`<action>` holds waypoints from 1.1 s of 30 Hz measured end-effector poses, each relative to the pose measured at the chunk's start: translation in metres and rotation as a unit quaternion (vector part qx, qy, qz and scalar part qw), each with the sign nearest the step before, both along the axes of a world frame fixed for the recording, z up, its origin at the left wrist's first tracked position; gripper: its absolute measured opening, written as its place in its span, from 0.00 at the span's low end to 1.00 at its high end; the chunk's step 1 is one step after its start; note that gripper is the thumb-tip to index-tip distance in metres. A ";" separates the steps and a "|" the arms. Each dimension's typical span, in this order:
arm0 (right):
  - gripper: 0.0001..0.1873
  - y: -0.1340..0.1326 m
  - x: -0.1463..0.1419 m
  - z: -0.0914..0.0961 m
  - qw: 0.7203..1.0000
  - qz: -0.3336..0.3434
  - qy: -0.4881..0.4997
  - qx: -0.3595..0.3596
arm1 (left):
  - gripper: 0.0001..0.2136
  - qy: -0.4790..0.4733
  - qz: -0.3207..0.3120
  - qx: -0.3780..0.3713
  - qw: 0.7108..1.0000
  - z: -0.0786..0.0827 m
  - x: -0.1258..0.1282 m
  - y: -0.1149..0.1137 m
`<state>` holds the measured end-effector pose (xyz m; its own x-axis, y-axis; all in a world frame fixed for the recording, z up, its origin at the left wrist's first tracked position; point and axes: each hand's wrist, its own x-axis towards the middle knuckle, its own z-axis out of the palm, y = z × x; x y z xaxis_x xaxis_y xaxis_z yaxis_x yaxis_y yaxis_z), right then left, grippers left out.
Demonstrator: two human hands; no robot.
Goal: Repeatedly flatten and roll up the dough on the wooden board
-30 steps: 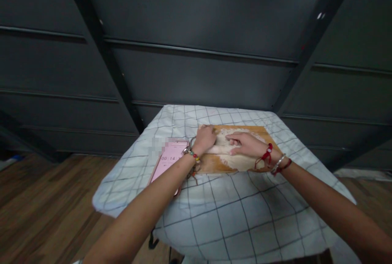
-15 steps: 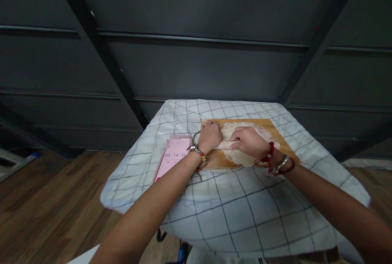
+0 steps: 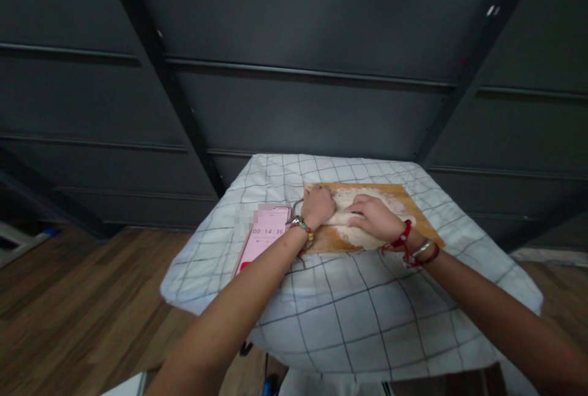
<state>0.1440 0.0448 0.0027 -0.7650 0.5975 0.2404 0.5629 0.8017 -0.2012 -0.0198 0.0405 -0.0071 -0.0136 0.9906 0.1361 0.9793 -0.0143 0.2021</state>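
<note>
A flat, pale sheet of dough [image 3: 362, 196] with ragged, floury edges lies on a wooden board [image 3: 420, 224]. Across it runs a thicker pale roll of dough [image 3: 337, 219], between my hands. My left hand [image 3: 319, 205] is closed at the board's left side, knuckles up, against the roll's left end; what its curled fingers hold is hidden. My right hand [image 3: 379, 218] pinches the roll between thumb and fingers, its palm above the sheet. Both wrists wear bracelets.
A phone [image 3: 264, 236] showing a timer lies left of the board, close to my left wrist. A white checked cloth [image 3: 340, 298] covers the small table. Dark panels [image 3: 298, 114] stand behind it, and wood flooring [image 3: 92, 285] shows at the left.
The view has shifted slightly. My right thumb and fingers have moved a little on the dough roll; my left hand stays at the board's left side.
</note>
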 end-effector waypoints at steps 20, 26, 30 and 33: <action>0.10 -0.021 0.010 -0.031 0.975 0.019 0.058 0.213 | 0.15 -0.013 0.011 0.017 1.000 -0.002 0.002 -0.004; 0.23 -0.011 0.013 -0.013 0.985 0.068 0.045 0.153 | 0.14 -0.020 0.014 0.013 1.000 -0.003 0.002 -0.003; 0.07 -0.014 0.001 -0.015 0.982 0.058 -0.010 0.181 | 0.14 -0.024 0.011 0.011 1.000 -0.002 0.001 -0.003; 0.08 -0.021 -0.004 -0.024 0.973 0.021 -0.006 0.231 | 0.14 -0.021 0.006 0.006 1.000 -0.001 0.001 -0.003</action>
